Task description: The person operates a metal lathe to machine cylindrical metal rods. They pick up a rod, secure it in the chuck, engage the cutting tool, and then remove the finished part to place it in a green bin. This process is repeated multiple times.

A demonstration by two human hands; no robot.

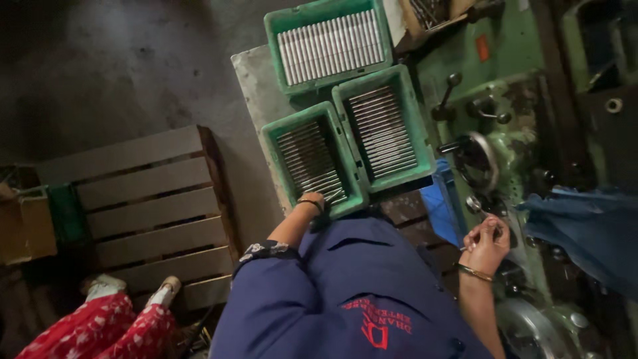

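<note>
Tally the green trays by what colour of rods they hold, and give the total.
Green trays of bright silver rods: 1, the far tray
Green trays of darker grey rods: 2, the near left tray and the near right tray
Total: 3 trays
The left hand reaches into the near left tray.

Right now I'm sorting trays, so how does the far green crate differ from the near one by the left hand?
The far green crate holds pale, bright rods packed in an even row; the near green crate holds darker, shadowed rods. The far one lies crosswise at the bench's back, untouched; the near one sits at the front edge, with the left hand reaching into it. Both are green plastic crates holding slim metal rods.
</note>
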